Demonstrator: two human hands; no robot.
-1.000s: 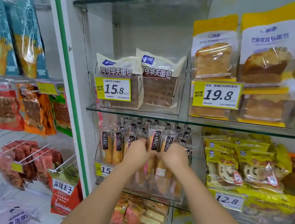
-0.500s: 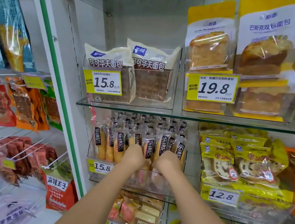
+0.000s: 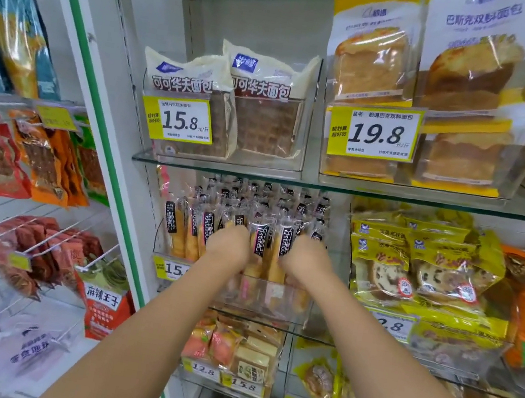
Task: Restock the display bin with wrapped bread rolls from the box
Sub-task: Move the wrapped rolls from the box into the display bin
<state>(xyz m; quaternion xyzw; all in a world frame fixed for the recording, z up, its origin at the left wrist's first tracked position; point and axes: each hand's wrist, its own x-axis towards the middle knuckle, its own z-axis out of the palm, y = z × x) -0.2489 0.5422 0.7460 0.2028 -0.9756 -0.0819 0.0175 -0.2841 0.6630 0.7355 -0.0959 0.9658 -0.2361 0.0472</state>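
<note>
We have both arms stretched out to the bin (image 3: 272,299), the clear plastic one on the middle shelf, just under the glass shelf (image 3: 224,168) that carries the waffle bread. The bin holds rows of bread rolls (image 3: 264,244) standing on end, so each one's long axis runs up and down, black label strip at the top and bare bread at the bottom. The rows reach back to the rear of the bin.

Our left hand (image 3: 229,245) and right hand (image 3: 305,258) are level with each other at the front row, with two upright rolls standing between them. Those rolls touch the inner side of each hand, and neither hand is clearly the nearer one. We see only the backs of the hands and rounded knuckles. The fingers point away into the packets, so we cannot tell whether they pinch a roll, press flat against one or hold nothing.

We judge this to be the step of settling rolls into the front row. The rolls should go straight down behind the bin's front wall, kept upright and clear of the price tag (image 3: 171,267). The box is not in view.
</note>
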